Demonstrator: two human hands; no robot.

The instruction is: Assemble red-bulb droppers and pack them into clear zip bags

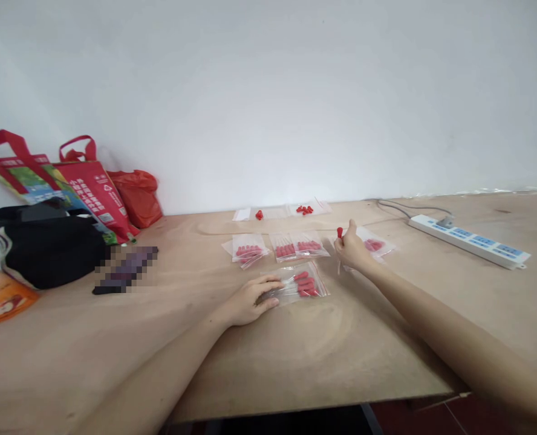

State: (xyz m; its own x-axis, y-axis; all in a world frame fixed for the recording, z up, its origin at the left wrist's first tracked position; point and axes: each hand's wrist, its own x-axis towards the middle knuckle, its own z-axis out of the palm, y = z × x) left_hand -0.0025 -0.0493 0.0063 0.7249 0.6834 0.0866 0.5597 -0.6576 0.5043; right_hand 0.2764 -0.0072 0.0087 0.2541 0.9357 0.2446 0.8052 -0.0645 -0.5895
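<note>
My left hand (250, 300) rests on the table with its fingers and thumb around the left end of a clear zip bag (280, 294). Inside that bag lie several droppers with red rubber bulbs (305, 284), the bulbs toward the right. Further right and back, my right hand (354, 249) pinches a single dropper (340, 232), its red bulb up and its thin clear stem pointing down. Partly hidden behind this hand is another bag of droppers (374, 244).
More filled bags (249, 251) (298, 246) lie in a row behind. Near the wall are loose red bulbs (305, 210) on plastic bags. A power strip (470, 241) stands right; shopping bags (96, 193), a black bag (46, 248) and a blurred dark item (127, 270) are left.
</note>
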